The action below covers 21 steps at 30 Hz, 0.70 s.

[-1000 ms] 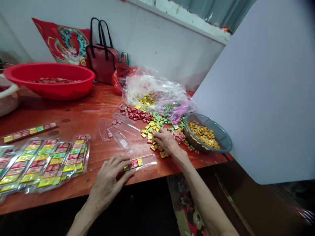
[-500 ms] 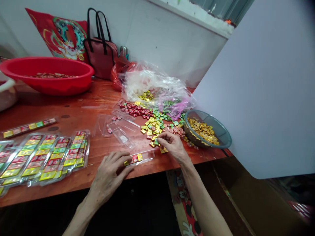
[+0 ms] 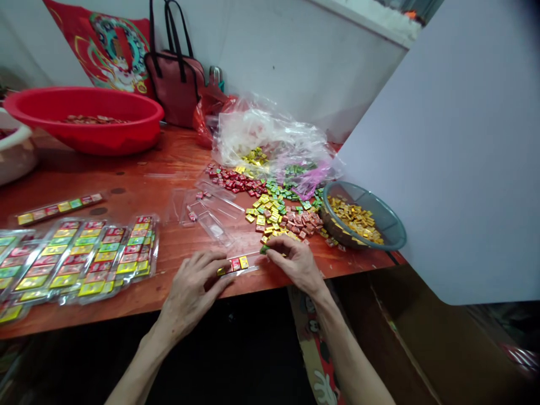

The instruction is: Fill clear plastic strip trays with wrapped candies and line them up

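My left hand (image 3: 192,287) grips the left end of a narrow clear plastic tray (image 3: 253,262) at the table's front edge. Yellow and red wrapped pieces (image 3: 236,264) sit in that tray beside my fingertips. Between the thumb and fingers of my right hand (image 3: 295,263) is a small green piece (image 3: 264,249), held over the tray's right end. Just behind my right hand lies a loose heap of yellow pieces (image 3: 264,209), with pink, green and dark red ones around it.
Filled clear packs (image 3: 97,259) lie at the left, near a filled strip (image 3: 59,208). Behind stand a red basin (image 3: 105,138) and a handbag (image 3: 179,90). Plastic bags (image 3: 261,132) cover the heap's back. A grey-green bowl (image 3: 390,228) of gold pieces sits right.
My right hand has moved from the heap toward the tray, carrying the green piece. My left hand stays at the tray. The whole view has shifted slightly.
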Tool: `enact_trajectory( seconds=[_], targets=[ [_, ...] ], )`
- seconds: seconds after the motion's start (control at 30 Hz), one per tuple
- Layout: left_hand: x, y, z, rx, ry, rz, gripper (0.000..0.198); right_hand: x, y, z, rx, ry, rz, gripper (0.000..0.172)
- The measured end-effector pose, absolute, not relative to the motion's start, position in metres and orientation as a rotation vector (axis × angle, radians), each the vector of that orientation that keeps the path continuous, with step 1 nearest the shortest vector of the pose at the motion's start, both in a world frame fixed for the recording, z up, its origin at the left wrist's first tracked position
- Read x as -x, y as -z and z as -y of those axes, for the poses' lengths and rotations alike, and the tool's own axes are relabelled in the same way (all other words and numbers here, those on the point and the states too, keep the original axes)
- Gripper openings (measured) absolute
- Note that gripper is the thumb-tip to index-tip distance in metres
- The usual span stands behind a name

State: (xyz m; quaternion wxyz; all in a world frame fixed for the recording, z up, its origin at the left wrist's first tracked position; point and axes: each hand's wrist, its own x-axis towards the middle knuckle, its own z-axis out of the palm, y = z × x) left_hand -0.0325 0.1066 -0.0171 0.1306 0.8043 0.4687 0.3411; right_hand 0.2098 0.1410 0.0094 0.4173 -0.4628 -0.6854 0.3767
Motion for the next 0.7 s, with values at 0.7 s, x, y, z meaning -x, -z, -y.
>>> enact_trajectory(
  seconds=[0.7],
  targets=[
    [0.032,0.019,-0.106,-2.463,-0.930,-1.388,0.026,-0.193,0.011,-0.107,0.960,-0.020,2.456,0.023]
  ],
)
